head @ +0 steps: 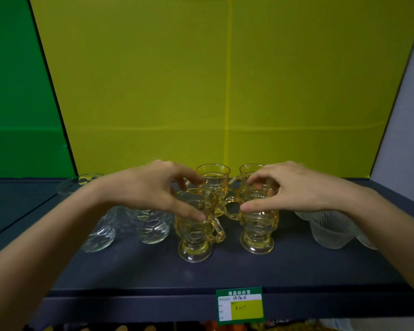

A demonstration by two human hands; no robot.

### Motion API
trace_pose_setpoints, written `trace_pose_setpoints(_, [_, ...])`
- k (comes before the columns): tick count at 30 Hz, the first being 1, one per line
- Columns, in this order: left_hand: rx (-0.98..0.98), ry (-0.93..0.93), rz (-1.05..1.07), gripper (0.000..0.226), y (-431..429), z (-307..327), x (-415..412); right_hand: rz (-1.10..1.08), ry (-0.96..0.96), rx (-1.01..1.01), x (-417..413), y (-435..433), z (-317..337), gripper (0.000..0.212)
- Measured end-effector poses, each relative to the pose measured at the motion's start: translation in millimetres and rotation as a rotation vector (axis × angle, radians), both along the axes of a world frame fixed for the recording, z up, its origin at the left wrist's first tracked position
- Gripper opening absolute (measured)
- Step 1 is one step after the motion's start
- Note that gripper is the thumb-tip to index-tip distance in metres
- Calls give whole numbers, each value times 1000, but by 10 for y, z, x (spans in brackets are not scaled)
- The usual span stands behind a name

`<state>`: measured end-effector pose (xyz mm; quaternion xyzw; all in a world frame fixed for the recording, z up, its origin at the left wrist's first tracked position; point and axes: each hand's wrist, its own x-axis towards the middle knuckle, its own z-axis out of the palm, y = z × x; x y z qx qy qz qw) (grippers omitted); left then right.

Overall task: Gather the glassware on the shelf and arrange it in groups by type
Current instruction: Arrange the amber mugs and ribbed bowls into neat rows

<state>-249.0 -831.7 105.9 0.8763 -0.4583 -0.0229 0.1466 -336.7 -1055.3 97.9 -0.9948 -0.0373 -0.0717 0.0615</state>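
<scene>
Amber mugs [214,185] grouped mid-shelf [225,271]: four together. Left hand [153,187] grip closed on front-left mug [196,228], right hand [294,187] on front-right mug [258,223]. Clear tumblers [151,225] left, frosted glasses [330,228] right edge; stray clear glass [79,185] back-left looks left to gather.

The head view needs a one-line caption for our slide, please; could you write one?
Left hand and right hand grip two front amber mugs among four on the shelf.

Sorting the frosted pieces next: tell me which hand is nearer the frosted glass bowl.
Right. The right hand is just up-left of the frosted glass bowl, its wrist above it; the left hand is far across the amber mugs.
</scene>
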Motion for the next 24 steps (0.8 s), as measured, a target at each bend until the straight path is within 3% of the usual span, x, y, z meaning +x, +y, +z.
trace_pose_setpoints(6, [50, -10, -57, 79, -78, 17, 37, -32, 30, 29, -106, -164, 22, 92])
trace_pose_setpoints(12, [51, -233, 28, 95, -249, -63, 45, -73, 30, 16, -192, -251, 27, 91])
trace_pose_setpoints(16, [120, 11, -116, 80, -206, 37, 110, -91, 32, 40, -215, -264, 19, 88])
trace_pose_setpoints(19, [112, 78, -193, 74, -180, 105, 175, -92, 32, 37, -226, -258, 20, 87])
trace_pose_setpoints(21, [117, 30, -161, 75, -222, 101, 184, -94, 33, 37, -226, -258, 19, 88])
trace_pose_setpoints(24, [168, -194, -10, 88, -324, 45, 162, -98, 34, 30, -221, -252, 21, 87])
